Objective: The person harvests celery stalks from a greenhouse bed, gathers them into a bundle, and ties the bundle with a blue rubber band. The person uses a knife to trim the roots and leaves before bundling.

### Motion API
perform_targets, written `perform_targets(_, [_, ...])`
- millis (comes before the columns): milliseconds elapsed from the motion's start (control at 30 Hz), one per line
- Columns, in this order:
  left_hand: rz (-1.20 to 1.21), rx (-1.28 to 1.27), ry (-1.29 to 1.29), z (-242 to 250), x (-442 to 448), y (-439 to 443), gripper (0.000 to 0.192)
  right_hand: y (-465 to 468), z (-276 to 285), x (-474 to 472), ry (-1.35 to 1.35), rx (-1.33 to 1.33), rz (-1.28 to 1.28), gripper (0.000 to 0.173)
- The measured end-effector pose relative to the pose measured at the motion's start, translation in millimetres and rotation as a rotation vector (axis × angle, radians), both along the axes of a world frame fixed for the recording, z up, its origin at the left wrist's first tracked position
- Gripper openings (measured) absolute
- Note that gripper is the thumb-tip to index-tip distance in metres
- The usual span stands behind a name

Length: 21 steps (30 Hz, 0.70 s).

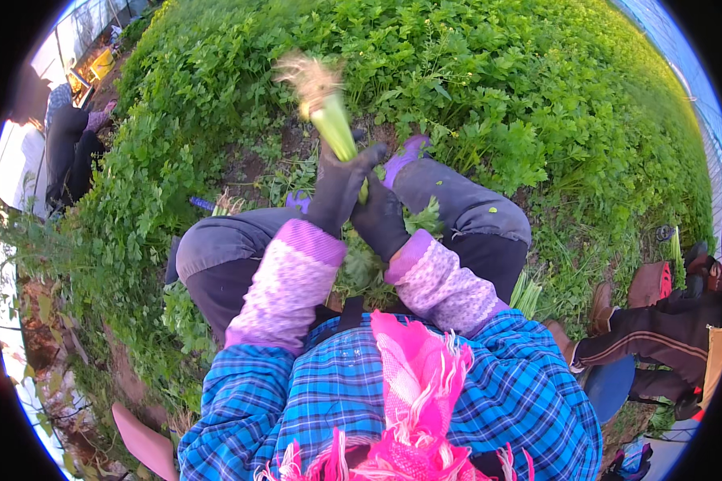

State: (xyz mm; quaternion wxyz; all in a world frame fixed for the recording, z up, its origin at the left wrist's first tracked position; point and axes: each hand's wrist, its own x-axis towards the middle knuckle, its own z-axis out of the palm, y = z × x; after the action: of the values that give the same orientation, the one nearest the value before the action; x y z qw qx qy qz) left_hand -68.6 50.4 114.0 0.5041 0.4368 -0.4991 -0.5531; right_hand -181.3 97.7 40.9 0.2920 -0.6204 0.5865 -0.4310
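My left hand (336, 189), in a dark glove, is closed around the pale green stalks of a pulled celery plant (334, 126). Its tangled, brownish roots point up and away from me, a little blurred. Below it, my right hand (382, 216), gloved alike, grips the lower stalks where they pass between the two hands. Green leaves (424, 217) stick out beside my right glove, and more leaves (361, 264) hang under my wrists, between my knees. The fingertips of both hands are partly hidden.
Dense leafy celery (487, 78) stands ahead. Cut stalks with roots (225, 204) and a blue handle (201, 203) lie by my left knee. Another stalk bundle (524, 296) lies right. One person (72, 150) is at far left; another's legs (644, 337) are at right, near a blue round seat (610, 388).
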Motion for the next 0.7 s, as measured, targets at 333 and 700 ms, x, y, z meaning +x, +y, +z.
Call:
perform_targets(333, [-0.868,0.440,0.489,-42.7,19.9,9.5,0.059,-43.5,51.9,-80.0,-1.057,0.396,0.819,0.058])
perform_targets(700, [0.057,-0.126,-0.647,-105.5,132.2,-48.1,0.044,-77.7,126.6,-135.8,-0.335,-0.352,0.567,0.024])
